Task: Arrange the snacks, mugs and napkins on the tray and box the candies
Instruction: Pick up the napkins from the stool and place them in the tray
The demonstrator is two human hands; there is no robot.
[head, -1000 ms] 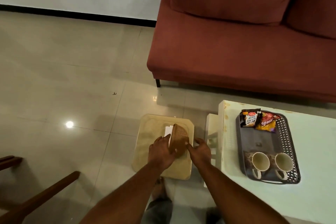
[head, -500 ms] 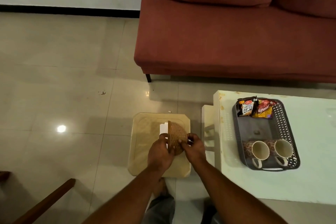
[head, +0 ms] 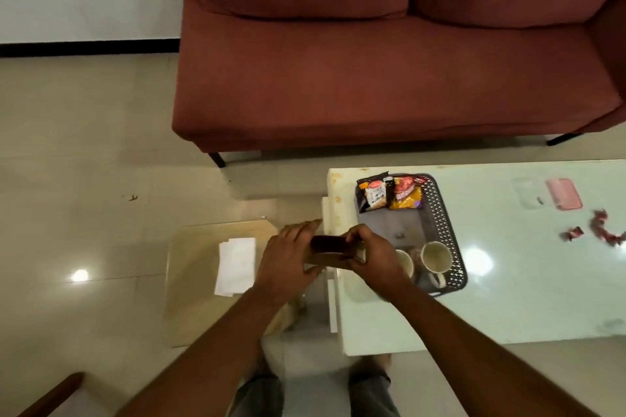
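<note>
Both hands pinch a brown woven napkin holder [head: 333,252], the left hand [head: 288,262] clasping its near end, the right hand [head: 371,256] curled over the far end, forearms stretched forward. It hangs between the glossy beige stool [head: 193,281], where flat white napkins [head: 236,265] lie, and the dark plastic lattice-rimmed tray [head: 440,213] holding two pale mugs [head: 436,257] and crinkled snack packets [head: 389,192].

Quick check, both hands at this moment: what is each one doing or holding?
Left hand: closed on the left end of the brown napkin holder.
Right hand: closed on the right end of the same holder.
</note>
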